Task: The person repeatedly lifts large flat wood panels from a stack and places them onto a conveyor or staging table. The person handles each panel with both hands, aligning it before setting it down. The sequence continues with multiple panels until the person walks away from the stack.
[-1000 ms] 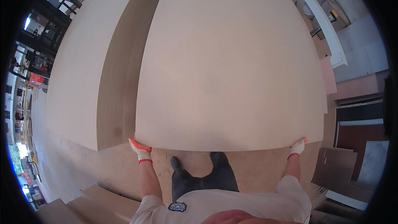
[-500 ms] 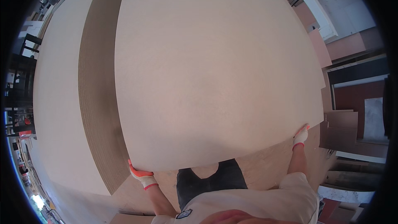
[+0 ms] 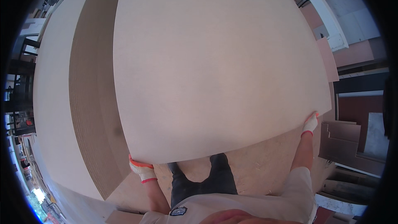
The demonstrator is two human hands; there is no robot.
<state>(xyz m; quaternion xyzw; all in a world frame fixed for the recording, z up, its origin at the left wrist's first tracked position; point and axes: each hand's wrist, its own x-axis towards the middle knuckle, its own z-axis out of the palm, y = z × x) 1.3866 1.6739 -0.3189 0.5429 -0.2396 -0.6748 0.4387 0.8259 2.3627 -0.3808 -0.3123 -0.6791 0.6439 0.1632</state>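
Board: a person is holding up a very large, pale, thin sheet of board (image 3: 215, 62) that is filling most of the view, tilted away from them above a tall stack of similar boards (image 3: 54, 112).
Left hand: the left hand (image 3: 141, 170), in a white glove with orange trim, is gripping the near edge at its left corner from beneath.
Right hand: the right hand (image 3: 310, 123), gloved the same way, is clasping the right corner of that edge.
Handling: the board is looking stiff, smooth and awkwardly wide; it is probably heavy and likely to flex or catch the air, so the two near corners are the sensible holds.
Surroundings: darker brown panels (image 3: 344, 141) are lying at the right, near the right hand.
Obstacles: the stack is standing just beside the board's left edge; a white beam (image 3: 321, 8) is running behind; further items at the far left are too small to tell.
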